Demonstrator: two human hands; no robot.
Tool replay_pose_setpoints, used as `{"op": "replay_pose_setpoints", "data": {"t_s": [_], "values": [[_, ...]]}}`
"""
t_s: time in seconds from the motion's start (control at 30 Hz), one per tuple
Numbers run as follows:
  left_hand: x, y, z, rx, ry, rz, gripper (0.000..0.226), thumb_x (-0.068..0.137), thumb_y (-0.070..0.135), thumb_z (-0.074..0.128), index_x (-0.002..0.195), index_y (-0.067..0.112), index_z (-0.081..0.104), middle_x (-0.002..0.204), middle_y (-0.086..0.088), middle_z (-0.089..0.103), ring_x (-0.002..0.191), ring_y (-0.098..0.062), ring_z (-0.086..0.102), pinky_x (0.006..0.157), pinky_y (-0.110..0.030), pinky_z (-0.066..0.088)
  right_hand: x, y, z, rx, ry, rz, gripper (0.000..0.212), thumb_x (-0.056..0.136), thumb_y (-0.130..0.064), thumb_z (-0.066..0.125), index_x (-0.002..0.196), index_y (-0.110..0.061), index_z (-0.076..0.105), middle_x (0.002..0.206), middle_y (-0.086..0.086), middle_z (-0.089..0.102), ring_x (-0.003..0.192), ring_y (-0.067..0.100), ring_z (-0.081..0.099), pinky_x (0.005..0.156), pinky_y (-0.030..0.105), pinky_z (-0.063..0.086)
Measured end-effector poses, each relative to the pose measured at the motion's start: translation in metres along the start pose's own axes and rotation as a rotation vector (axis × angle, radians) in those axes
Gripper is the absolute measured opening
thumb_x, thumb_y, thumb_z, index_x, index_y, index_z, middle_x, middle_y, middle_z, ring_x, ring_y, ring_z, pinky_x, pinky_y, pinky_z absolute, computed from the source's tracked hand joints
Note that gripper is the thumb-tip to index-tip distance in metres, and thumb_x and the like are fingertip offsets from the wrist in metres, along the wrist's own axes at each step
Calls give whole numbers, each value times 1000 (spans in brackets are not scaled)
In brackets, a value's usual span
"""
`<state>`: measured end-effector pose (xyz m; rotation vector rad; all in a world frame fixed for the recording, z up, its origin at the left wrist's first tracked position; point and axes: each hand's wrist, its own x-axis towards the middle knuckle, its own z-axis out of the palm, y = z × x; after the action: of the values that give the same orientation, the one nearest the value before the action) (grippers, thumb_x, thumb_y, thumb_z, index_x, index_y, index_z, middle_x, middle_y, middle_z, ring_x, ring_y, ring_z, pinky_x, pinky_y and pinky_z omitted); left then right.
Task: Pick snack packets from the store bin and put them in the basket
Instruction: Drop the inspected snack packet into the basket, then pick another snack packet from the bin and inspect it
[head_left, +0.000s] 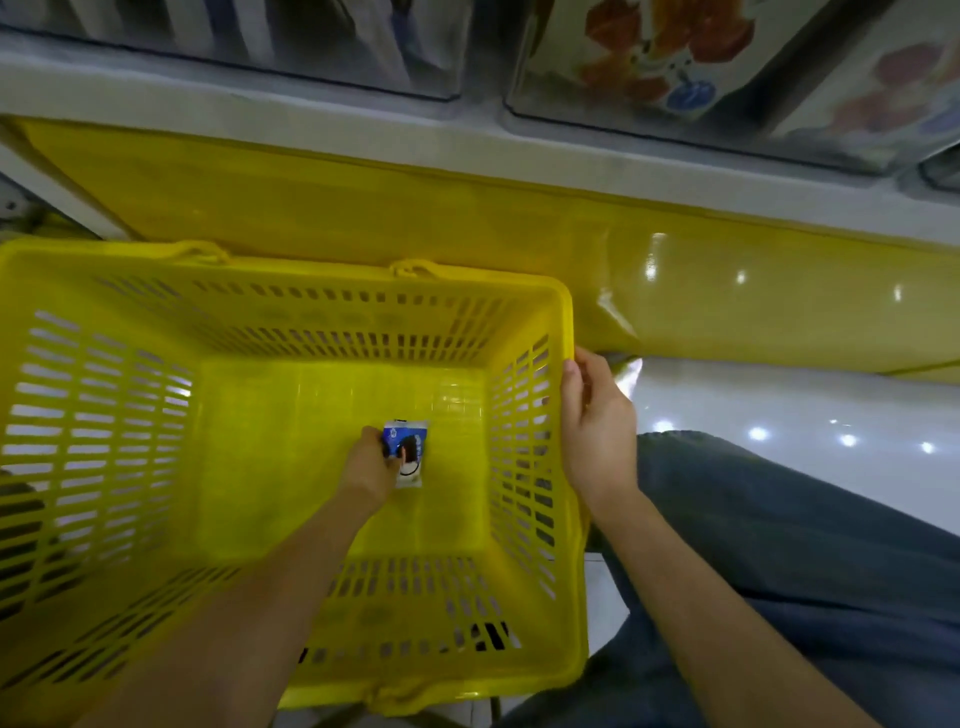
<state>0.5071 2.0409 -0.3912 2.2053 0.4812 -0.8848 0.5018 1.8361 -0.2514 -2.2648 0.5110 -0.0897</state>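
Left hand is deep inside the yellow slotted plastic basket, fingers curled round a small blue-and-white snack packet at the floor of it. Right hand grips the basket's right rim, steadying it. The sensible finish: lay the packet flat on the bottom, let go cleanly, keep that rim held. The store bin isn't clearly visible.

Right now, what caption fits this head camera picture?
Left hand holds a snack packet inside the yellow basket; right hand grips its rim.
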Motion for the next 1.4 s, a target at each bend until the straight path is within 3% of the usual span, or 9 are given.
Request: {"op": "replay_pose_setpoints", "data": {"t_s": [0.17,0.37,0.5,0.6,0.73,0.93,1.13,1.3,1.4], "values": [[-8,0,-9,81,-50,81,37,92,6,52,124,-5,39,127,-26,47,112,-37,52,85,-42,43,-1,-7,-3,-47,35,-83,33,97,-24,42,126,-11,50,115,5,54,95,10,53,75,16,38],[-34,22,-63,186,5,270,41,94,15,50,131,2,41,133,-21,45,121,-32,46,95,-37,40,-5,-14,-12,-177,-48,-174,39,98,-18,38,135,-8,42,125,9,47,110,18,48,88,23,39],[-62,53,-127,347,162,506,40,95,23,47,131,8,43,131,-14,48,121,-29,45,98,-35,34,-7,-30,-26,-379,-112,-327,34,96,-9,45,129,-2,49,123,15,51,113,29,49,94,29,36],[-93,78,-177,413,311,672,38,95,27,45,130,12,44,125,-10,49,117,-27,45,96,-37,31,-6,-61,-35,-478,-121,-476,29,92,-5,51,120,-1,56,110,16,58,101,34,55,90,36,41],[-141,105,-236,383,502,873,36,95,30,44,128,16,44,122,-4,47,114,-23,42,96,-35,31,-2,-131,-45,-413,-118,-692,26,94,-10,49,118,-6,55,109,9,59,103,25,55,90,23,34],[-181,133,-306,314,746,1004,39,95,28,42,132,14,43,122,-5,47,115,-24,41,94,-35,30,10,-249,-44,-231,-61,-909,25,96,-14,45,119,-11,53,109,2,56,102,9,52,89,20,42],[-167,138,-343,400,839,1023,42,94,20,46,133,8,44,122,-14,50,115,-30,42,94,-35,28,58,-337,-11,-158,2,-964,23,95,-10,45,115,-7,57,109,5,59,94,8,51,81,14,38],[-151,130,-354,509,821,1073,42,91,18,51,130,4,48,118,-14,55,113,-32,49,97,-36,28,106,-384,30,-249,-122,-816,28,94,-9,47,120,-5,56,114,9,61,99,13,55,76,10,35],[-148,127,-357,509,819,1122,42,90,22,45,127,5,51,118,-12,57,112,-31,52,98,-33,26,128,-407,52,-348,-144,-711,31,96,-15,46,124,-6,55,124,12,59,113,21,55,84,18,36]]}}
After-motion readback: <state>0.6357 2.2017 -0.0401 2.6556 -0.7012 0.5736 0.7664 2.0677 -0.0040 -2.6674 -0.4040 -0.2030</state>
